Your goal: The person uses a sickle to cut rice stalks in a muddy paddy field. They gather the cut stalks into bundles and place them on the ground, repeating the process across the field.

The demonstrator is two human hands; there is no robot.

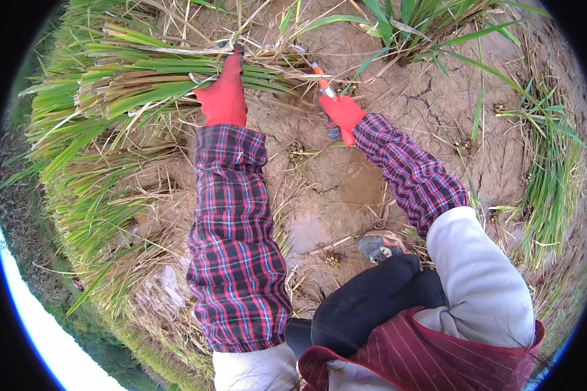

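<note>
My left hand (226, 93), in a red glove with dark fingertips, is closed around a thick bundle of green and brown rice stalks (142, 73). The bundle lies sideways, its leaves spreading to the left and its stalk ends pointing right. Most of my left fingers are hidden by the stalks and glove. To the right, my right hand (341, 115), gloved alike, grips an orange-handled hand tool (321, 76) that looks like a sickle. Its handle points up and left toward the stalk ends; the blade cannot be made out among the straw.
Standing rice plants (416, 29) grow at the top right. Laid stalks (550, 195) line the right side, and more rice (102, 195) lies at left. Short cut stubble (296, 151) and a muddy puddle (362, 181) mark the wet soil. My shoe (379, 246) is below.
</note>
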